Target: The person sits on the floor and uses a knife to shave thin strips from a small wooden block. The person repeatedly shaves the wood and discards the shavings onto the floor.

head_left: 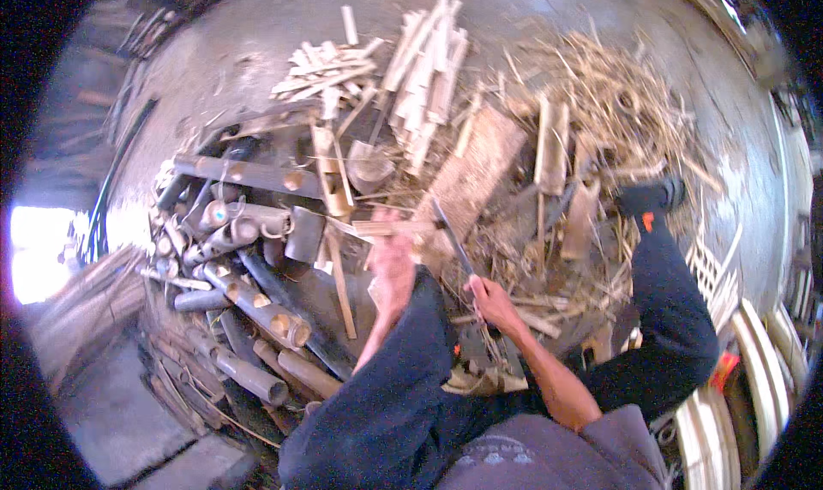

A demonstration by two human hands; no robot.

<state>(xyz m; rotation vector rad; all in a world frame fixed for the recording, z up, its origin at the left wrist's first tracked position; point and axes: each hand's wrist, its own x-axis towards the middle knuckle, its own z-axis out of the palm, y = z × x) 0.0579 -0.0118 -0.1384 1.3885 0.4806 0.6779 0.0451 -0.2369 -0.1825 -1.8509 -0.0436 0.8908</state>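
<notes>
My right hand (492, 303) is closed round the handle of a long dark knife (454, 243), its blade slanting up and to the left. At the blade lies the right end of a short pale split bamboo piece (411, 228). My left hand (393, 263) grips that piece from below, its fingers somewhat blurred. Whether the blade has cut into the bamboo, I cannot tell. Just beyond the knife a wide wooden board (477, 168) lies slanted on the ground. My bent left leg partly covers my left forearm.
Cut bamboo tubes (249, 294) pile up on the left. Pale split strips (427, 61) lie in stacks at the far side, beside a heap of thin shavings (621, 91). A bamboo trough (552, 145) rests right of the board. My shoe (651, 196) stands at the right.
</notes>
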